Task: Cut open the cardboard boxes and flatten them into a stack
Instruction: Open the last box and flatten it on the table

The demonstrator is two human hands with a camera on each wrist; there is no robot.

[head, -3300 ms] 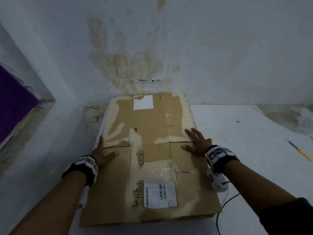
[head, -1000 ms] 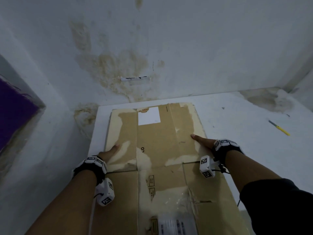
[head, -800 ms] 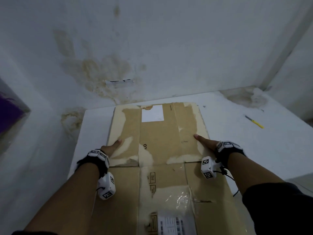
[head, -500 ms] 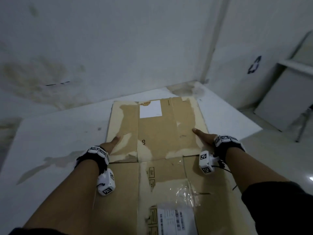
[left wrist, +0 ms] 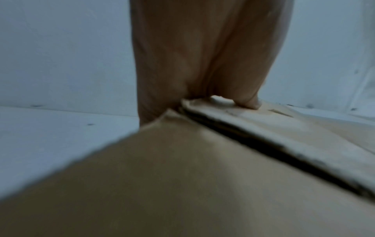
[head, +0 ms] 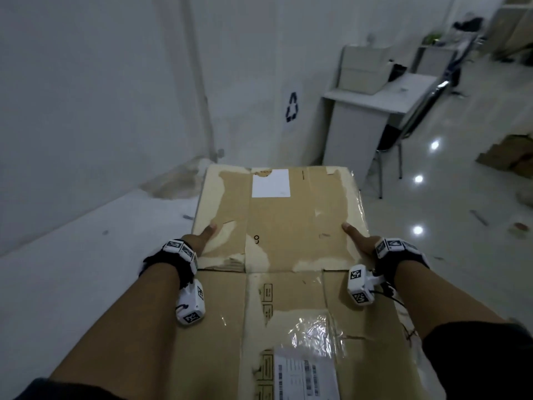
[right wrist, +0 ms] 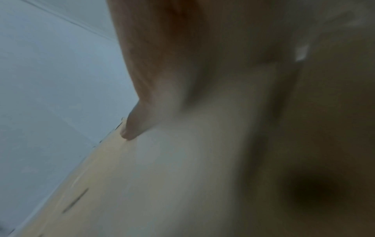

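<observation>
A flattened brown cardboard box (head: 288,241), with torn tape, a white patch and a shipping label, is carried flat in front of me. My left hand (head: 202,241) grips its left edge and my right hand (head: 360,241) grips its right edge. Both thumbs lie on top; the fingers are hidden underneath. The left wrist view shows my left hand (left wrist: 202,56) clamped over the layered edge of the cardboard (left wrist: 182,176). The right wrist view is blurred, showing my right hand's thumb (right wrist: 131,128) pressing on the cardboard (right wrist: 162,176).
The white table (head: 86,269) lies at the lower left against the wall. Ahead on the right is a small white desk (head: 375,102) bearing a white box (head: 363,70), with a chair (head: 403,131) beside it. More cardboard (head: 507,154) lies on the shiny floor at far right.
My hands went from pressing flat on the cardboard to gripping its side edges. The cardboard has swung right, off the table toward the room. The yellow cutter has left the view.
</observation>
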